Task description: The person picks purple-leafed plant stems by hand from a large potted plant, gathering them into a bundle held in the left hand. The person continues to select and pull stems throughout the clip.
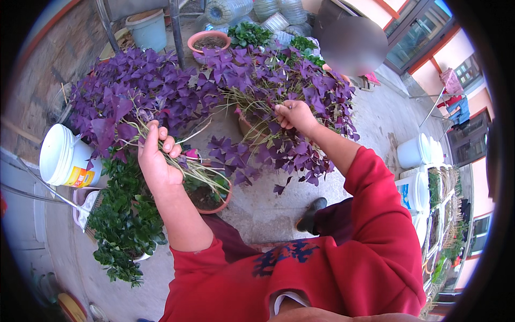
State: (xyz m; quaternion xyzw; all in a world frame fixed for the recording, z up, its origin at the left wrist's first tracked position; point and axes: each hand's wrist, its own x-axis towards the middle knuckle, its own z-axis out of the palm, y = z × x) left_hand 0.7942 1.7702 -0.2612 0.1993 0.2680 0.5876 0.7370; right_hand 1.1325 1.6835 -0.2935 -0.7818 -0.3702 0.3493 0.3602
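Observation:
Long pale stems with some wilted leaves (197,171) lie in my left hand (161,159), whose fingers are curled round them, at the left of the middle. Purple-leaved oxalis (145,84) spreads behind that hand. My right hand (295,116) is among the thin stems of another purple oxalis plant (322,92), thumb and fingertips pinched together; whether a stem is between them is too small to tell. This plant grows in a round pot (251,129), partly hidden under drooping stems and leaves.
A white bucket (58,155) and a leafy green plant (120,213) stand at left, a terracotta-coloured pot (215,207) near my knees. Behind are a pot of soil (209,41), large plastic bottles (229,10) and a person with a blurred head (354,46). White buckets (414,151) stand at right.

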